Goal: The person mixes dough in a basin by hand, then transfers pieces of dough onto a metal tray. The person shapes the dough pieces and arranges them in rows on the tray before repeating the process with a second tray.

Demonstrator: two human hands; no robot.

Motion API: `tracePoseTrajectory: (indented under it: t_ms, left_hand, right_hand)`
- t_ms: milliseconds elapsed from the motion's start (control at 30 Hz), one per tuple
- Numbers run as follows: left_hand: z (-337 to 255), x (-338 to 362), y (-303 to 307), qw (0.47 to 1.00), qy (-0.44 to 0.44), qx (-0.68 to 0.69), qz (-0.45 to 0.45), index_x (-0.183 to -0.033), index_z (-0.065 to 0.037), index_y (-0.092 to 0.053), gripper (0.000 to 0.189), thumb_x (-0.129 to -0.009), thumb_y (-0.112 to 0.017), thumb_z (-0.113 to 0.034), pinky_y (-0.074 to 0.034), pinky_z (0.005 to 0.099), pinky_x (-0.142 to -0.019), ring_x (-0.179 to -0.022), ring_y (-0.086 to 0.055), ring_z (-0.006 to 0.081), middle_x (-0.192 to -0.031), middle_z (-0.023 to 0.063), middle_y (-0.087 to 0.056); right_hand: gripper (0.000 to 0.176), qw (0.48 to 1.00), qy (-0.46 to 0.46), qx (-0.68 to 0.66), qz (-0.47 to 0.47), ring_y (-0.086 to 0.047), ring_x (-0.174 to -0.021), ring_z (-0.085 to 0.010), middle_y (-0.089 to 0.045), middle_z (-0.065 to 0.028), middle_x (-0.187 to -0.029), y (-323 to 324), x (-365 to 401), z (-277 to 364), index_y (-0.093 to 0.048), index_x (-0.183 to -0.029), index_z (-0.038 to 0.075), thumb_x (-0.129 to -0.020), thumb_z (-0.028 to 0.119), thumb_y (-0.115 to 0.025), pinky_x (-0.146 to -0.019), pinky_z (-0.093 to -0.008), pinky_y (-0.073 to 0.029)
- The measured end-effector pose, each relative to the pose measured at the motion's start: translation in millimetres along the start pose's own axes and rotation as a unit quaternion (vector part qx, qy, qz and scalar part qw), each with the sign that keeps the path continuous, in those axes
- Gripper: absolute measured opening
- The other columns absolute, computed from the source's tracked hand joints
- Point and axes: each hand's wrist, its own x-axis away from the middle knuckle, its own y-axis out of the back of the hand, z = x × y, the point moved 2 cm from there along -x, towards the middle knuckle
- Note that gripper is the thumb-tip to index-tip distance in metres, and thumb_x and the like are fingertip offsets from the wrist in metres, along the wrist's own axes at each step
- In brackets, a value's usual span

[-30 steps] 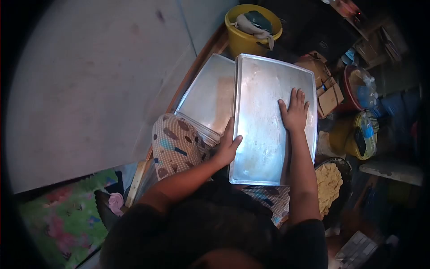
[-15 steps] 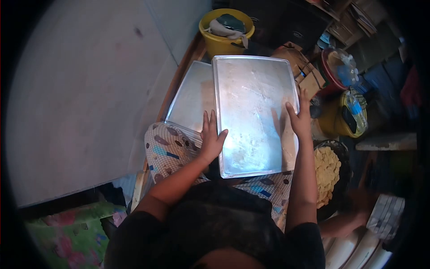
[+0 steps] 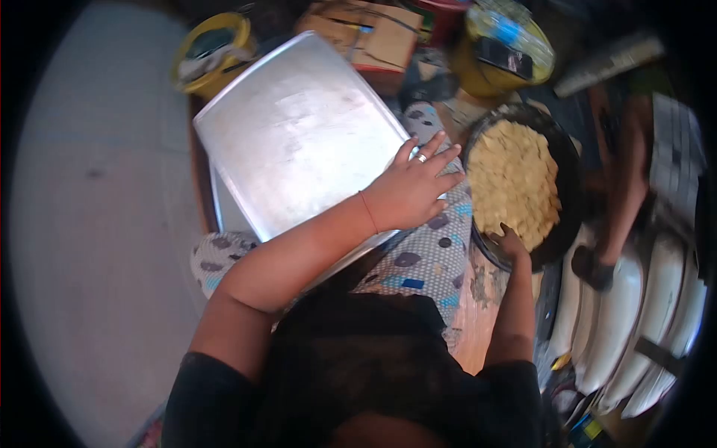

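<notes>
A shiny metal tray (image 3: 299, 134) lies tilted across my lap, over another tray that shows only at its edge. My left hand (image 3: 418, 183) is spread near the tray's right corner, a ring on one finger and its fingers reaching past the rim. To the right stands a round dark basin (image 3: 571, 172) full of yellow, lumpy dough-like pieces (image 3: 511, 179). My right hand (image 3: 509, 243) is at the near edge of these pieces, fingertips against them; whether it grips any is hidden.
Yellow buckets stand at the upper left (image 3: 243, 33) and upper right (image 3: 485, 78), with a cardboard box (image 3: 385, 37) between them. Another person's leg (image 3: 631, 179) is at the right, above long white sacks (image 3: 616, 321). A pale wall (image 3: 97, 224) fills the left.
My right hand has left the tray's right side and moved into the basin. My left hand has crossed to the tray's right corner. The tray has turned, and the view has shifted right.
</notes>
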Motion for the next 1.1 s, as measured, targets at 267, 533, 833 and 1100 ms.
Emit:
tracePoseTrajectory:
  t_ms: [267, 533, 833, 1100]
  left_hand:
    - [5.7, -86.4, -29.3, 0.979, -0.128, 0.022, 0.157, -0.125, -0.011, -0.055, 0.045, -0.084, -0.060, -0.028, -0.023, 0.0529, -0.108, -0.136, -0.031, 0.0336, -0.137, 0.0144, -0.045]
    - [73.2, -144.0, -13.5, 0.973, 0.025, -0.101, 0.204, -0.131, -0.012, -0.051, 0.052, -0.084, -0.061, -0.032, -0.024, 0.0508, -0.108, -0.134, -0.032, 0.0376, -0.140, 0.0174, -0.042]
    - [138.2, -132.8, -28.0, 0.958, 0.101, -0.089, 0.253, -0.131, -0.011, -0.049, 0.056, -0.083, -0.061, -0.037, -0.027, 0.0545, -0.105, -0.131, -0.037, 0.0385, -0.135, 0.0175, -0.047]
    - [153.6, -122.3, -39.6, 0.972, 0.094, -0.036, 0.212, -0.131, -0.011, -0.047, 0.055, -0.083, -0.061, -0.036, -0.027, 0.0569, -0.105, -0.131, -0.037, 0.0369, -0.132, 0.0152, -0.048]
  right_hand:
    - [0.091, 0.988, -0.124, -0.089, 0.010, -0.053, -0.117, -0.0354, -0.053, -0.0275, -0.125, -5.6, -46.0, -20.9, -0.040, -0.133, -0.006, -0.070, 0.050, -0.075, -0.096, -0.0385, -0.042]
    - [0.055, 0.930, 0.128, -0.112, -0.327, -0.059, -0.102, -0.0355, -0.060, -0.0251, -0.110, 81.0, -155.4, 116.9, -0.059, -0.115, 0.000, -0.073, 0.033, -0.072, -0.089, -0.0405, -0.047]
    - [0.077, 0.983, 0.104, -0.059, -0.136, -0.056, -0.113, -0.0351, -0.058, -0.0262, -0.120, 67.1, -303.0, 269.3, -0.048, -0.127, -0.006, -0.074, 0.043, -0.074, -0.096, -0.0385, -0.044]
    - [0.113, 0.971, 0.010, -0.143, -0.189, -0.050, -0.116, -0.0435, -0.047, -0.0342, -0.125, 16.3, -339.5, 241.3, -0.017, -0.142, -0.003, -0.063, 0.045, -0.082, -0.105, -0.0422, -0.036]
